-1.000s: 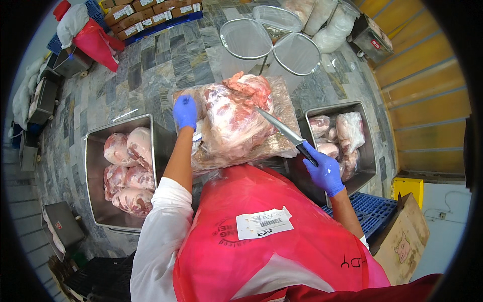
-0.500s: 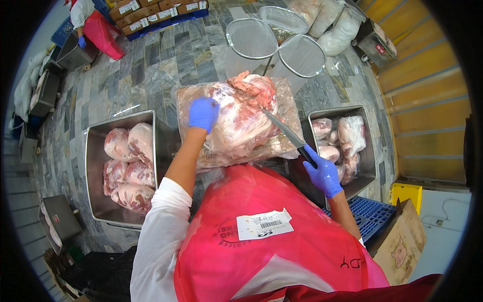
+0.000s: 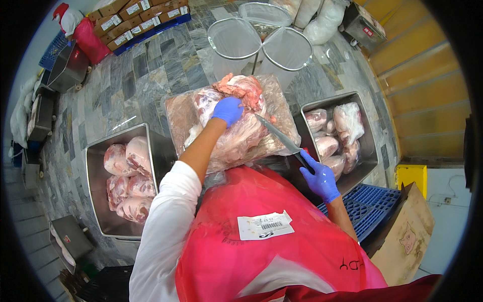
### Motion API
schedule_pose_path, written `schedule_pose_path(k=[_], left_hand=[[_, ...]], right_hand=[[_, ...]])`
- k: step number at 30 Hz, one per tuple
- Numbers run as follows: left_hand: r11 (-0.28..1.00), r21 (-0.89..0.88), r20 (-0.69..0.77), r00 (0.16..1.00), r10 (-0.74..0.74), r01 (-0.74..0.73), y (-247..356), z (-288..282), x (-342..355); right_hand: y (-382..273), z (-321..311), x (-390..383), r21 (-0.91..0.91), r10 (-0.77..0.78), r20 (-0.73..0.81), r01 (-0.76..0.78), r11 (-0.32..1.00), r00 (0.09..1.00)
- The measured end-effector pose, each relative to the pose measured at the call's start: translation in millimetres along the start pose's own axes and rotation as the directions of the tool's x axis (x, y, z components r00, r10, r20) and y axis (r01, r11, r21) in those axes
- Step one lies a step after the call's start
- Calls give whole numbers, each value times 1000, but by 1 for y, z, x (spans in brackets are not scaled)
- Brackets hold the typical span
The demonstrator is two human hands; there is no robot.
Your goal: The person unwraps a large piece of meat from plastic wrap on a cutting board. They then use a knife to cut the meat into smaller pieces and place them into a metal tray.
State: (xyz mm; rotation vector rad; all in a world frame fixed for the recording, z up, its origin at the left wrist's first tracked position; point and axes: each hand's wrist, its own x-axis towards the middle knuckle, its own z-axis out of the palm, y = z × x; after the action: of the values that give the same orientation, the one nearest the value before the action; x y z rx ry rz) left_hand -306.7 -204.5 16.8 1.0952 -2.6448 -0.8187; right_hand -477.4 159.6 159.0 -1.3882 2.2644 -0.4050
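A large cut of raw meat (image 3: 235, 135), pale fat over pink flesh with a ragged reddish flap at its far end, lies on a plastic-covered block (image 3: 282, 103) in front of me. My left hand (image 3: 228, 111), in a blue glove, bends over the middle of the meat, its curled fingers gripping near the flap and partly hidden. In my gloved right hand (image 3: 322, 177) is a knife (image 3: 279, 134), held by its dark handle. The blade slants up and left, its tip at the meat's right side beside my left fingers.
Metal bins with bagged meat stand at the left (image 3: 91, 194) and the right (image 3: 373, 146). Beyond the block are hoops with clear bags (image 3: 235, 39). A blue plastic pallet (image 3: 365, 209) and a cardboard box (image 3: 410, 236) sit at right. Another person (image 3: 88, 38) is far left.
My left hand has moved right, from the meat's left side to its middle near the flap. The knife stays at the meat's right side. The view has shifted slightly.
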Motion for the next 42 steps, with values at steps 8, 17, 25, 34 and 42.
schedule_pose_path(k=[8, 17, 25, 34, 42], left_hand=[[908, -220, -202, 894, -401, 357, -71, -71, -30], [996, -12, -290, 953, -92, 93, 8, 22, -102], [951, 281, -141, 975, 170, -125, 15, 34, -123], [937, 307, -45, 981, 191, -168, 1, 6, -130], [968, -57, -521, 820, -238, 244, -14, 19, -75]], right_hand=[[8, 8, 2, 60, -27, -11, 27, 998, 1000], [-16, -47, 33, -231, -66, 130, 95, 968, 989], [-94, -103, 81, -552, -340, 168, 374, 745, 925], [-169, -113, 131, -744, -355, 378, 509, 434, 855], [-228, -118, 158, -749, -297, 555, 622, 227, 777]])
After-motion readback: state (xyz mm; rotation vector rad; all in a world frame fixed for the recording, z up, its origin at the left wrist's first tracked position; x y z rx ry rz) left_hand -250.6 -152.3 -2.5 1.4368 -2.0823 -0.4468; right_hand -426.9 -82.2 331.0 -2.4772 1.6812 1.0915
